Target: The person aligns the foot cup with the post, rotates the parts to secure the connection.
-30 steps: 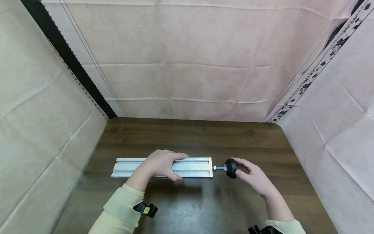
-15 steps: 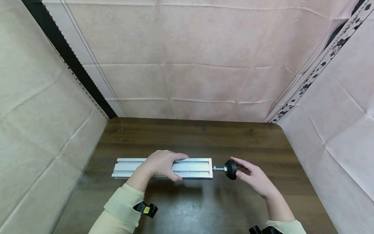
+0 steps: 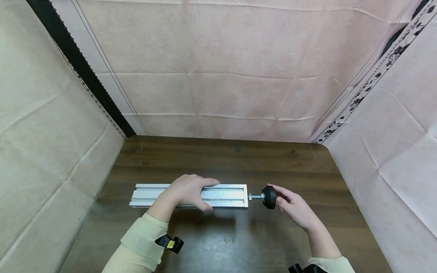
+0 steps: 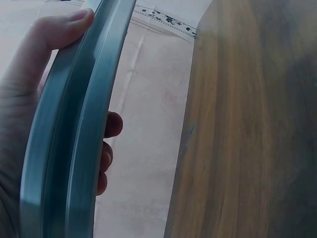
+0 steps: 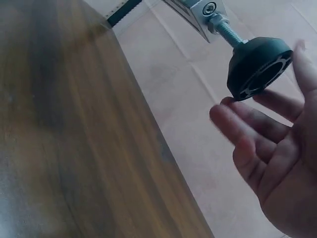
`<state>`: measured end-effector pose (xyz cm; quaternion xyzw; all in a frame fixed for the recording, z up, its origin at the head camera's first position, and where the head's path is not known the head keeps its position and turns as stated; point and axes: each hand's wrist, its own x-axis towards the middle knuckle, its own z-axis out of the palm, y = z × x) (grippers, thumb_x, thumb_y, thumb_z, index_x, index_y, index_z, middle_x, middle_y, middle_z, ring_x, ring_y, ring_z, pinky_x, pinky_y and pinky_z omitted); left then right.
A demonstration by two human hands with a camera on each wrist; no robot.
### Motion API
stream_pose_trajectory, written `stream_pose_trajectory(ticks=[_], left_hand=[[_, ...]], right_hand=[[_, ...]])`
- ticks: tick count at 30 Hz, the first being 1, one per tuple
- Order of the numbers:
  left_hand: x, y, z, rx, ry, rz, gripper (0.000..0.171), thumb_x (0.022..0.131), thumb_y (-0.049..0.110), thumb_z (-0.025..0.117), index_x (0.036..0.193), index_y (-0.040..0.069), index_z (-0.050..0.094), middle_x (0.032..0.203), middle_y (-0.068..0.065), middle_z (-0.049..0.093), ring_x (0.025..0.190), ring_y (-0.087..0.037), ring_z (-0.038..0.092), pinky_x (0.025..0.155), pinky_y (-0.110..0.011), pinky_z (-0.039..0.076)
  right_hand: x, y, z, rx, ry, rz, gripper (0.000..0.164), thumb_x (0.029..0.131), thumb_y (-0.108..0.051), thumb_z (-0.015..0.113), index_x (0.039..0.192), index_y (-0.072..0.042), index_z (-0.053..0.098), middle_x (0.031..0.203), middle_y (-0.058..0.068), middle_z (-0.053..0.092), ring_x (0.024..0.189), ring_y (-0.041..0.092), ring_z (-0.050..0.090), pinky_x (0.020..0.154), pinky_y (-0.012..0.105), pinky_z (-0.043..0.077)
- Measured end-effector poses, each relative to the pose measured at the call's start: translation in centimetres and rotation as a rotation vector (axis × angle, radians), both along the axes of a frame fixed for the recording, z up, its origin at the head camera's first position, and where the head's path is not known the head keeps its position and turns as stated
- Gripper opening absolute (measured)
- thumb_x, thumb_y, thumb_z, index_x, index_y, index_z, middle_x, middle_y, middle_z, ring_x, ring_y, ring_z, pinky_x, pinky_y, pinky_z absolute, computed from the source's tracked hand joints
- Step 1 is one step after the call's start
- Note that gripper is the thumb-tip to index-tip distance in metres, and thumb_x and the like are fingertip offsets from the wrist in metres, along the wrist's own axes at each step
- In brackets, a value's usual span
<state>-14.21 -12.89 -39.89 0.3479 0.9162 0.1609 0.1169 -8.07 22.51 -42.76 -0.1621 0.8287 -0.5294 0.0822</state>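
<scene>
My left hand (image 3: 189, 190) grips a silver aluminium profile (image 3: 225, 196), thumb on one side and fingers on the other. In the left wrist view the grooved profile (image 4: 81, 114) slants upward, with fingertips (image 4: 113, 124) showing past its edge. A black levelling foot (image 3: 269, 197) sticks out from the profile's right end on a threaded stud (image 3: 256, 196). At the foot's rim, my right hand (image 3: 300, 212) pinches it with thumb and fingertips. The right wrist view shows the foot's hollow underside (image 5: 265, 77), a nut (image 5: 216, 22) by the end plate, and a bolt head (image 5: 210, 8).
Beneath the hands lies a brown wooden table (image 3: 218, 159) with rounded far corners. Pale cloth (image 3: 218, 68) hangs behind it and on both sides. Black camera units (image 3: 170, 243) are strapped to the wrists.
The fingers of my right hand shift slightly round the levelling foot's rim, and the foot appears slightly turned. My left hand and the profile stay nearly still.
</scene>
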Motion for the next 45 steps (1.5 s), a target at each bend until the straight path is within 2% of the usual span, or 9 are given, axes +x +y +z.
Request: stream_pose_trajectory(ticks=[6, 14, 21, 24, 28, 32, 36, 39, 45], left_hand=[[0.0, 0.1, -0.1, 0.008, -0.010, -0.004, 0.075, 0.067, 0.058, 0.071, 0.134, 0.028, 0.053, 0.123, 0.007, 0.060, 0.101, -0.013, 0.059, 0.079, -0.035, 0.047], [0.0, 0.2, 0.0, -0.003, -0.019, 0.001, 0.076, 0.066, 0.059, 0.070, 0.133, 0.028, 0.054, 0.121, 0.007, 0.061, 0.098, -0.012, 0.059, 0.077, -0.035, 0.047], [0.0, 0.2, 0.1, 0.002, -0.032, 0.005, 0.076, 0.066, 0.058, 0.070, 0.133, 0.029, 0.053, 0.120, 0.007, 0.062, 0.095, -0.011, 0.058, 0.076, -0.034, 0.047], [0.0, 0.2, 0.2, -0.003, -0.020, 0.010, 0.075, 0.066, 0.058, 0.071, 0.133, 0.029, 0.053, 0.120, 0.007, 0.062, 0.094, -0.011, 0.058, 0.076, -0.034, 0.047], [0.1, 0.3, 0.2, -0.008, -0.035, 0.011, 0.075, 0.066, 0.058, 0.070, 0.133, 0.028, 0.054, 0.119, 0.006, 0.062, 0.095, -0.011, 0.058, 0.076, -0.035, 0.047], [0.1, 0.3, 0.1, -0.004, -0.053, 0.011, 0.074, 0.066, 0.058, 0.071, 0.133, 0.029, 0.054, 0.118, 0.006, 0.063, 0.093, -0.011, 0.057, 0.075, -0.034, 0.047], [0.0, 0.2, 0.0, -0.006, -0.043, 0.010, 0.075, 0.066, 0.058, 0.071, 0.133, 0.028, 0.054, 0.118, 0.006, 0.063, 0.093, -0.011, 0.057, 0.075, -0.034, 0.047], [0.0, 0.2, 0.0, -0.007, -0.036, 0.012, 0.076, 0.066, 0.059, 0.071, 0.133, 0.028, 0.053, 0.119, 0.006, 0.062, 0.095, -0.011, 0.058, 0.076, -0.034, 0.047], [0.0, 0.2, 0.0, -0.013, -0.044, 0.018, 0.076, 0.066, 0.060, 0.070, 0.133, 0.029, 0.054, 0.117, 0.007, 0.063, 0.092, -0.010, 0.057, 0.075, -0.034, 0.047]], right_hand=[[0.4, 0.4, 0.2, -0.098, 0.057, 0.077, 0.065, 0.087, 0.000, 0.062, 0.144, -0.008, 0.034, 0.133, 0.019, 0.047, 0.108, 0.012, 0.055, 0.079, 0.027, 0.047], [0.2, -0.1, 0.0, -0.005, 0.023, -0.009, 0.043, 0.095, -0.011, 0.054, 0.137, -0.005, 0.045, 0.111, 0.014, 0.057, 0.084, 0.013, 0.059, 0.069, 0.029, 0.048], [0.1, 0.5, 0.3, -0.174, 0.077, 0.087, 0.060, 0.088, 0.007, 0.058, 0.142, -0.004, 0.036, 0.134, 0.003, 0.047, 0.114, 0.011, 0.052, 0.084, 0.024, 0.045], [0.0, 0.5, 0.3, -0.155, 0.066, 0.091, 0.057, 0.086, 0.006, 0.060, 0.139, -0.002, 0.041, 0.125, 0.007, 0.054, 0.106, 0.014, 0.057, 0.079, 0.026, 0.047], [-0.2, 0.1, 0.1, -0.063, 0.028, -0.001, 0.051, 0.093, -0.005, 0.055, 0.141, -0.004, 0.038, 0.112, 0.018, 0.057, 0.083, 0.015, 0.060, 0.069, 0.030, 0.048], [-0.1, 0.1, 0.0, -0.101, 0.028, -0.025, 0.058, 0.094, -0.003, 0.053, 0.146, -0.007, 0.028, 0.123, 0.024, 0.051, 0.091, 0.013, 0.059, 0.072, 0.027, 0.047], [0.2, 0.3, -0.2, -0.160, 0.080, 0.084, 0.066, 0.086, 0.007, 0.060, 0.144, -0.004, 0.031, 0.137, 0.011, 0.043, 0.109, 0.010, 0.053, 0.079, 0.024, 0.046], [0.3, 0.3, -0.4, -0.153, 0.088, 0.112, 0.065, 0.084, 0.008, 0.062, 0.142, -0.002, 0.035, 0.132, 0.004, 0.047, 0.107, 0.011, 0.055, 0.077, 0.025, 0.047], [0.0, 0.1, -0.7, -0.085, 0.026, 0.012, 0.046, 0.093, -0.009, 0.056, 0.137, -0.003, 0.045, 0.113, 0.011, 0.057, 0.092, 0.011, 0.060, 0.072, 0.028, 0.049]])
